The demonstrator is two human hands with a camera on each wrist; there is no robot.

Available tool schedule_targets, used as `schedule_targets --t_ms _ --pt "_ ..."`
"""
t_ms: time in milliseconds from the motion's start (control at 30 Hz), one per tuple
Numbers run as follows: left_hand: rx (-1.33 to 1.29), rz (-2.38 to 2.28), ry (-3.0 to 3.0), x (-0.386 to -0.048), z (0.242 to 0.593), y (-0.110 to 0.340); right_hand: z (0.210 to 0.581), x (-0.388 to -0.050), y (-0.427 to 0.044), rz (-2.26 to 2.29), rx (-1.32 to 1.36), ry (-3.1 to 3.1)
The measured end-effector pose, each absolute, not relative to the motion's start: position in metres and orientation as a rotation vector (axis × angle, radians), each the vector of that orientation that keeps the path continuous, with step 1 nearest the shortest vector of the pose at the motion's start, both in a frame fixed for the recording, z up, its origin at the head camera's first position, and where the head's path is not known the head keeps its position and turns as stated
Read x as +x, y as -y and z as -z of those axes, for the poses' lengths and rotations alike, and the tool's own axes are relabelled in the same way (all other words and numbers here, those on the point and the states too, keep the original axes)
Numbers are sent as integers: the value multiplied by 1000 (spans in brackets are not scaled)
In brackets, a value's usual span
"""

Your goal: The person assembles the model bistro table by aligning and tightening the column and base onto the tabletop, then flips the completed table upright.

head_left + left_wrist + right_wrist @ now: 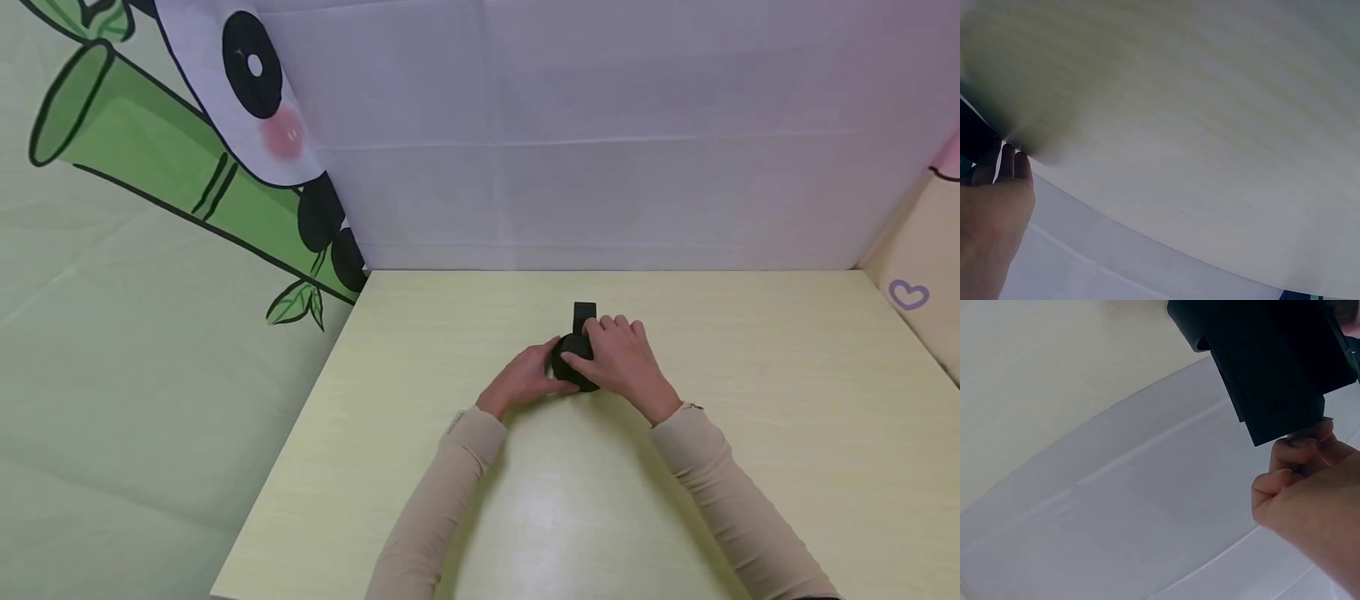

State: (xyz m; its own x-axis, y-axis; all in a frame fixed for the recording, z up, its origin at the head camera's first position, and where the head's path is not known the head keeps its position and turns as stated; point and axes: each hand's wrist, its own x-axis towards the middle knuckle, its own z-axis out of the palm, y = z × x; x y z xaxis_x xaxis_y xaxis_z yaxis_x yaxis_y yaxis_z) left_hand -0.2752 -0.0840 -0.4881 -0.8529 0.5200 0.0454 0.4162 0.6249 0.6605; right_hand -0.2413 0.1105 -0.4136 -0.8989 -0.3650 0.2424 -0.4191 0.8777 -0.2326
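A small black object (pixel 577 375) with a rounded body and a flat rectangular bar pointing to the far side is near the middle of the table; its exact kind I cannot tell. My left hand (pixel 525 377) holds the rounded body from the left, fingers on the far side and thumb on the near side. From the right, my right hand (pixel 622 358) grips it, thumb across the body and curled fingers by the bar. The right wrist view shows boxy dark panels (pixel 1266 369) above the curled fingers. Only a dark corner (pixel 972 131) appears in the left wrist view.
The pale wood-grain table (pixel 375 417) stretches around both forearms. A whitish cloth backdrop (pixel 600 192) stands along its far edge. To the left hangs a green cloth (pixel 112 375) with a printed panda and bamboo; a beige panel (pixel 918 242) borders the right.
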Motion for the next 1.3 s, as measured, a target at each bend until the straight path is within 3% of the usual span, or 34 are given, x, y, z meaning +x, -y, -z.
schedule_targets --t_ms 567,1300 --pt "780 -1083 -2662 -274 490 88 416 -236 -104 -446 568 2832" --pt "786 -1098 -2646 -273 490 89 418 -234 -101 -494 747 2815"
